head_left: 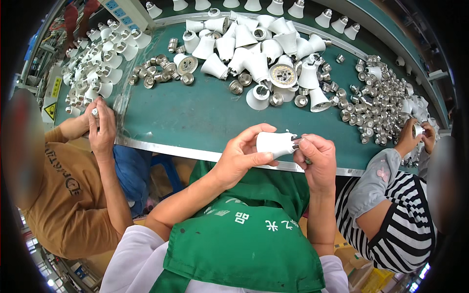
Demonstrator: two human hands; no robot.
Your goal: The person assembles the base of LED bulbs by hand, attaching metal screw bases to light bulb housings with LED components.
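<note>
White characters point(241, 218) on green apron point(239, 259)
Dark letters point(72, 184) on shirt point(80, 215); warning triangle point(50, 110) on panel point(50, 97), desk's point(166, 117) left edge.

Held white bulb housing point(272, 145): one; loose housings point(245, 36), metal caps point(369, 100): dozens each (overlapping, uncountable); co-workers point(73, 205): two; apron point(244, 254): one.

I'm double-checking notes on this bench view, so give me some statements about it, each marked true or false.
1. The left hand holds a white bulb housing. True.
2. The right hand lies flat on the worktop. False: it is curled at the right end of the held housing.
3. The large pile of metal screw caps lies right of the heap of white housings. True.
4. The apron is red. False: it is green.
5. The co-worker on the right wears a striped top. True.
</note>
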